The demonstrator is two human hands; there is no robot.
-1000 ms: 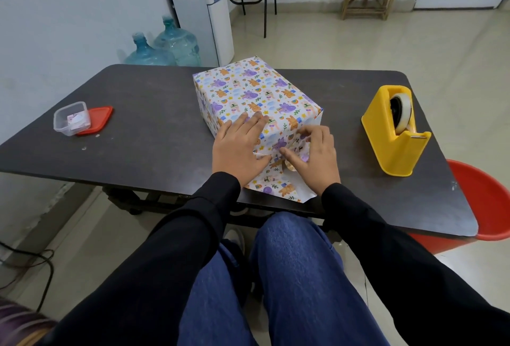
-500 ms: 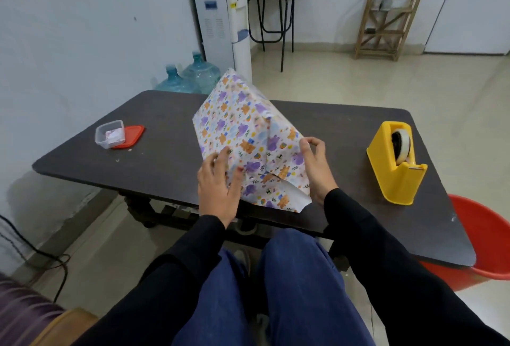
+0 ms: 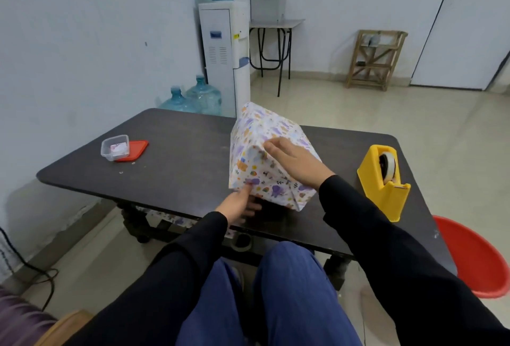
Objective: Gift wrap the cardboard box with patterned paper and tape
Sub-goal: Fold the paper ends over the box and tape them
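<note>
The left hand (image 3: 238, 203) grips the low near corner of the box (image 3: 248, 163), thumb on the paper and fingers tucked beneath, while the right hand (image 3: 298, 164) lies flat, fingers straight, across its upper near face. The box, wrapped in smooth white paper printed with purple and orange cartoon figures, stands tilted on 1 edge near the front of the dark matte table (image 3: 179, 169), with folds creased at its lower end. On the left a small clear plastic tub (image 3: 115, 147) holds something white and pink, too blurred to name, and touches its flat red lid (image 3: 136, 148); on the right a chunky yellow tape dispenser (image 3: 383, 188) carries 1 roll.
</note>
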